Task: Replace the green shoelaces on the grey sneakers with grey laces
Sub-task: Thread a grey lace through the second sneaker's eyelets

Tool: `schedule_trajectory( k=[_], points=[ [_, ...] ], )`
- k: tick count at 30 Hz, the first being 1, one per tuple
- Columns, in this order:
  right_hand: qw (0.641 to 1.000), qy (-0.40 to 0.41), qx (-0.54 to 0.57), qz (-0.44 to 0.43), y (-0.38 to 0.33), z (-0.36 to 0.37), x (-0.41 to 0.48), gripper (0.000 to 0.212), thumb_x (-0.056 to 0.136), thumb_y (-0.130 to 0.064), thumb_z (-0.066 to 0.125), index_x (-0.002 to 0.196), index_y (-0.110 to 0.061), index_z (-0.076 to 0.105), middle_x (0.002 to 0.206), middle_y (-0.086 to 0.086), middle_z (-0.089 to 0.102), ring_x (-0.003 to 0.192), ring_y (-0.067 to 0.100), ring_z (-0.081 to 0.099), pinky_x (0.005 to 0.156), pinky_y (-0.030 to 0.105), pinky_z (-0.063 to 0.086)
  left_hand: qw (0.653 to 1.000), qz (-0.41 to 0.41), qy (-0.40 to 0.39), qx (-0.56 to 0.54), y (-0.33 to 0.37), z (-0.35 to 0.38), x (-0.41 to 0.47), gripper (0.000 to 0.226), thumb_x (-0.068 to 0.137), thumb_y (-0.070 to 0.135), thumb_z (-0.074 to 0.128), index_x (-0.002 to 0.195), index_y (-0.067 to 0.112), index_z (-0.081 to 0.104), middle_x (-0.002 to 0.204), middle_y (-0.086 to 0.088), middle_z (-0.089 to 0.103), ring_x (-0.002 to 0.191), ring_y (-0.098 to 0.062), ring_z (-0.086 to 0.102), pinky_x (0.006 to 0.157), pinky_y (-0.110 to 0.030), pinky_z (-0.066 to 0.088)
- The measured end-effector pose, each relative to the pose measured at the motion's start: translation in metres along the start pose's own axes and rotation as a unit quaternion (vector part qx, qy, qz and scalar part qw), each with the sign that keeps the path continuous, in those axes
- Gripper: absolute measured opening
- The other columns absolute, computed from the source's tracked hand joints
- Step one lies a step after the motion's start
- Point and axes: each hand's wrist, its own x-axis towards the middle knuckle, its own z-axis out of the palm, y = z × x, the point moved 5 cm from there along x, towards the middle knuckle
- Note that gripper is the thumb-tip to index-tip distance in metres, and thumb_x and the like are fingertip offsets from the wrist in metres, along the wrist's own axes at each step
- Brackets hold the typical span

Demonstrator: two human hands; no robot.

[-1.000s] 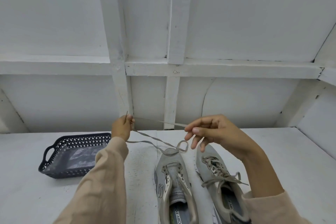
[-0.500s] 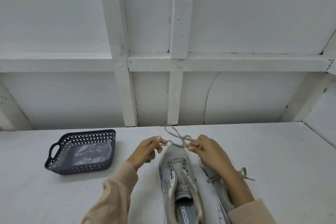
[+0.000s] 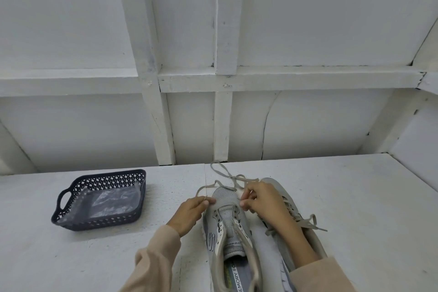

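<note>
Both hands have dropped from the toe to the lowest eyelets of the unlaced grey mesh sneaker, whose insole reads "MEMORY FO". Left hand and right hand each pinch the loose grey flat lace, which loops just beyond the fingertips.

We see our left hand curled, fingertips pinched together; our right hand likewise pinched; both forearms reach forward in beige sleeves.

Mesh-cloth sneaker; perforated plastic basket; matt painted table.
</note>
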Motion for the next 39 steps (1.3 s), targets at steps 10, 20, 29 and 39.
schedule_trajectory(
  k=[10,20,29,39],
  points=[
    [0.994,-0.005,-0.103,-0.038,-0.006,0.007,0.001,0.016,0.090,-0.019,0.064,0.098,-0.020,0.077,0.097,-0.004,0.074,0.075,0.003,0.053,0.073,0.016,0.038,0.993,0.041,0.029,0.107,-0.007,-0.001,0.006,0.036,0.099,0.008,0.047,0.134,0.016,0.051,0.082,0.002,0.039,0.069,-0.008,0.043,0.064,-0.013,0.037],
    [0.993,-0.010,-0.101,-0.056,-0.009,0.007,-0.001,0.019,0.087,-0.013,0.060,0.095,-0.016,0.077,0.096,-0.002,0.074,0.085,0.010,0.066,0.072,0.015,0.039,0.990,0.047,0.114,0.073,-0.001,-0.015,-0.007,0.016,0.073,0.013,0.082,0.079,0.021,0.070,0.065,-0.001,0.070,0.055,-0.014,0.066,0.067,-0.026,0.054],
    [0.994,-0.022,-0.100,-0.042,-0.009,0.009,0.000,0.019,0.086,-0.011,0.060,0.094,-0.015,0.077,0.095,0.000,0.075,0.081,0.010,0.064,0.075,0.017,0.045,0.978,0.051,0.098,0.178,0.005,-0.010,-0.012,0.017,0.076,0.025,0.079,0.067,0.036,0.069,0.055,0.029,0.059,0.053,0.004,0.052,0.056,-0.008,0.036],
    [0.994,-0.027,-0.097,-0.033,-0.010,0.009,-0.001,0.018,0.086,-0.010,0.061,0.094,-0.013,0.077,0.096,0.002,0.074,0.089,0.014,0.066,0.077,0.019,0.045,0.941,0.058,0.098,0.318,0.018,-0.008,-0.007,0.007,0.083,0.027,0.067,0.086,0.031,0.072,0.082,0.015,0.066,0.077,-0.006,0.056,0.070,-0.019,0.037]
  ],
)
